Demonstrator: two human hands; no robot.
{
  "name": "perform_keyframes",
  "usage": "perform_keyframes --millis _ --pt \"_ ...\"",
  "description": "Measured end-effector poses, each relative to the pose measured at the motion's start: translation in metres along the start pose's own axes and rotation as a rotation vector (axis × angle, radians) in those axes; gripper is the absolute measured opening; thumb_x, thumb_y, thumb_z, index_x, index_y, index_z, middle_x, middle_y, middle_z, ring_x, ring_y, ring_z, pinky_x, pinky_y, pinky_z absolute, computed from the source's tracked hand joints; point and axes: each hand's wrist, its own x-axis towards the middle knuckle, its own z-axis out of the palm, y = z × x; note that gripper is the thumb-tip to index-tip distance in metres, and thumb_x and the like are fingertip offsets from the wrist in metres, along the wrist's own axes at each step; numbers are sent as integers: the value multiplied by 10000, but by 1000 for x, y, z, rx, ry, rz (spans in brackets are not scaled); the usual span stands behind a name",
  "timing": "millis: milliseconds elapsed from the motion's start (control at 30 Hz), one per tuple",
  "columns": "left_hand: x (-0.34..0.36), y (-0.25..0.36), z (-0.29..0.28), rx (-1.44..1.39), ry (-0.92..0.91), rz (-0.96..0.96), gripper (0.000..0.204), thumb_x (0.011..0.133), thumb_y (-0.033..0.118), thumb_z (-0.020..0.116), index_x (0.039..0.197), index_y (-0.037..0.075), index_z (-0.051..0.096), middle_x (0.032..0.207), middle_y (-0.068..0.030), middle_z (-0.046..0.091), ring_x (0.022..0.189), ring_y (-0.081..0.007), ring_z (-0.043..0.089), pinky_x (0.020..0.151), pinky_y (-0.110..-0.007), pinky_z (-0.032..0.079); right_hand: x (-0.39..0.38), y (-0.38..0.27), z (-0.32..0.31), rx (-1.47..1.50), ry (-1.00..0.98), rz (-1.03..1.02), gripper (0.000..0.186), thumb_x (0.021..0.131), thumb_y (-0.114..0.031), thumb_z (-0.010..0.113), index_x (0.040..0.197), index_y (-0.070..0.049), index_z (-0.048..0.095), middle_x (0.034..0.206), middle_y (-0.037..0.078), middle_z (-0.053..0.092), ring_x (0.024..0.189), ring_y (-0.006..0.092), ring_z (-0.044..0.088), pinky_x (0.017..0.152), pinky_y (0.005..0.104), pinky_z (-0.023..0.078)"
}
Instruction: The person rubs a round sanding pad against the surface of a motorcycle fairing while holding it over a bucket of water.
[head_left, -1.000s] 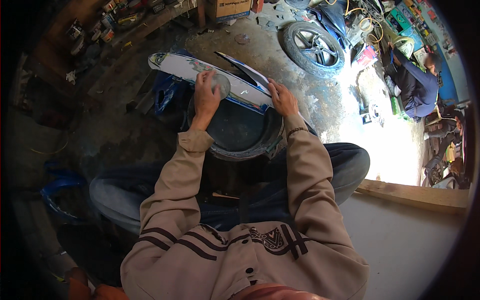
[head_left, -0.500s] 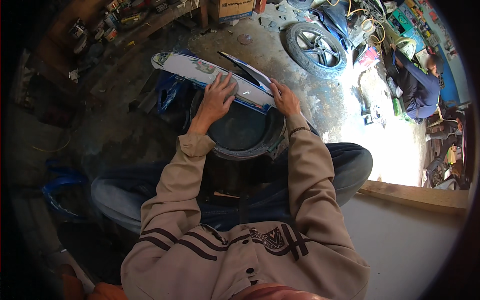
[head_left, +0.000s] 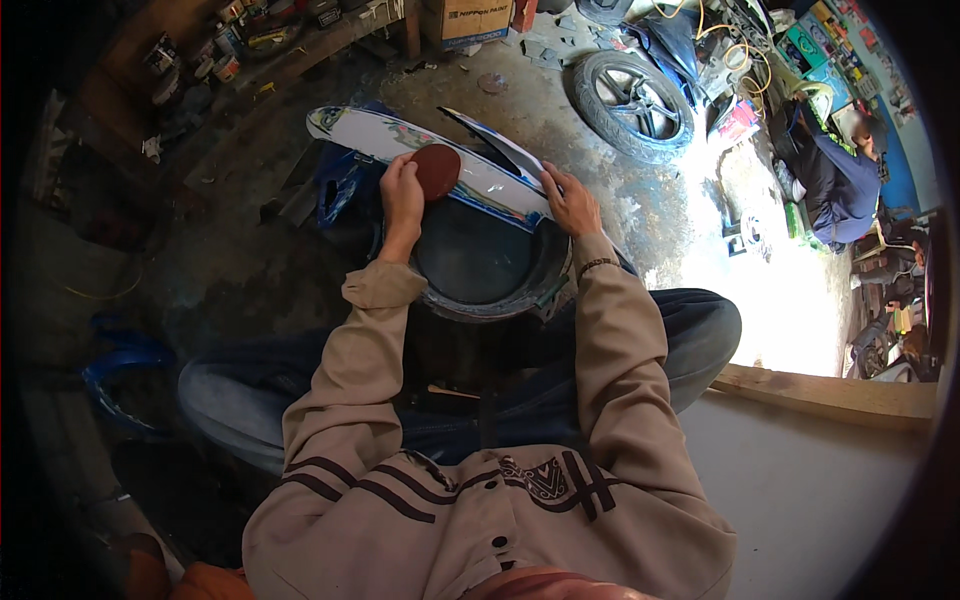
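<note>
My left hand (head_left: pixel 402 200) grips the edge of a round sanding disc (head_left: pixel 437 172), its reddish-brown face turned up. The disc overlaps the near edge of a long white painted panel (head_left: pixel 490 185), which looks like motorcycle bodywork with blue and dark trim. At the panel's right end, my right hand (head_left: pixel 573 203) holds on with the fingers over its edge. The panel lies across the far rim of a round dark tub (head_left: pixel 475 312) holding dark liquid. Between my knees and the panel stands this tub.
A blue bodywork piece (head_left: pixel 335 190) sits left of the tub; another blue part (head_left: pixel 125 375) lies farther left. Beyond are a wheel (head_left: pixel 635 103), a cardboard box (head_left: pixel 466 20) and a wooden bench (head_left: pixel 330 45). A person (head_left: pixel 845 185) is at far right, past a timber beam (head_left: pixel 830 393).
My left hand has lifted off the panel and drawn back to the left, tipping the disc so its reddish-brown face shows. My right hand keeps its hold on the panel.
</note>
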Motion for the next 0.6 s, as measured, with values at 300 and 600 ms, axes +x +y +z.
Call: perform_keyframes --millis 300,600 --pt "2 20 -8 35 -157 -145 239 930 59 812 1131 -18 707 1065 -105 784 1026 -257 761 845 -386 607 -2 -7 -6 -22 -26 29 553 1084 -600 516 1462 -234 685 1340 161 717 1260 391 667 1047 493 521" --pt "-10 8 -14 755 -467 684 133 914 57 755 1041 20 771 1061 -122 755 1025 -360 713 875 -442 563 -2 -5 -4 -22 -18 15 573 1073 -624 520 1470 -243 678 1332 173 718 1254 404 669 1047 494 522"
